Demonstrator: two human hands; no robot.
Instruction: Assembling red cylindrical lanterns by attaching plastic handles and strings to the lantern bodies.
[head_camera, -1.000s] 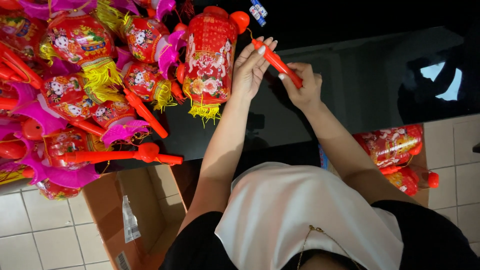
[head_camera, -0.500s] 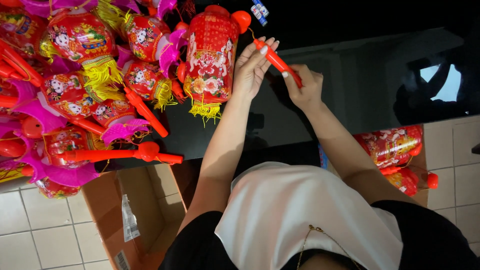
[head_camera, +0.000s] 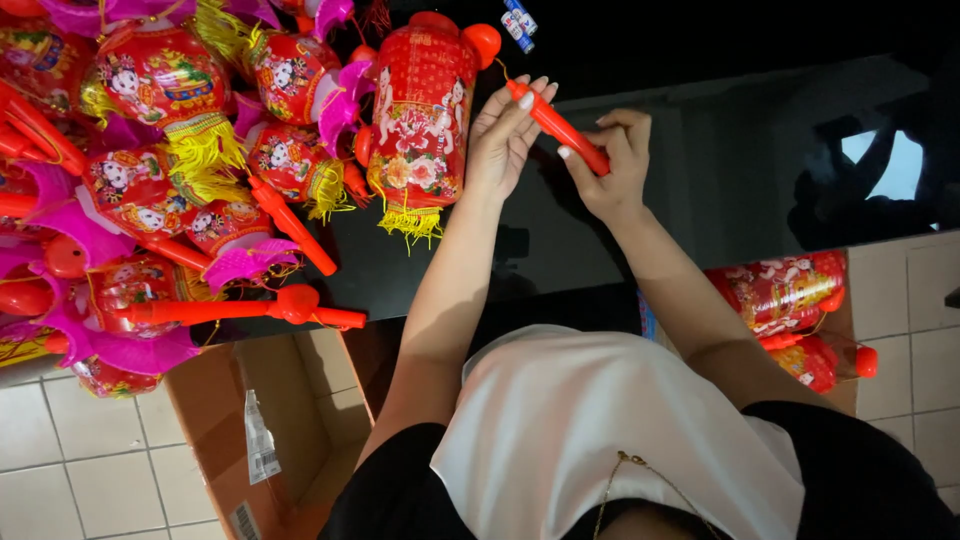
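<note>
A glossy black table (head_camera: 700, 200) stands over a pale tiled floor (head_camera: 60, 470), and both hands work above the table's middle.

The left hand's (head_camera: 505, 140) fingertips (head_camera: 528, 98) are pinched together on the upper end of a red stick (head_camera: 558, 128); the right hand's (head_camera: 610, 165) fingers (head_camera: 600, 135) are curled tight around its lower end. The stick slants between the two hands, just right of the tall red lantern (head_camera: 420, 115), which lies on the table with its yellow fringe toward the person. A thin cord seems to run from the stick's top to the lantern's round knob (head_camera: 483, 42). It looks best to keep the right grip firm as the anchor, let the left fingertips do the fine work at the tip, and keep the cord slack, so the lantern is not dragged.

Left of the lantern lies a crowded pile of lanterns (head_camera: 170, 150) with pink trim, gold tassels and loose red sticks, one of them nearly touching the lantern; a wide swing of the stick would snag them. Beyond the lantern, at the far edge, lie small batteries (head_camera: 518, 22). Below the pile, on the floor, an open cardboard box (head_camera: 270, 440) stands. Far right of the lantern, off the table, a second box holds wrapped lanterns (head_camera: 790, 295).
</note>
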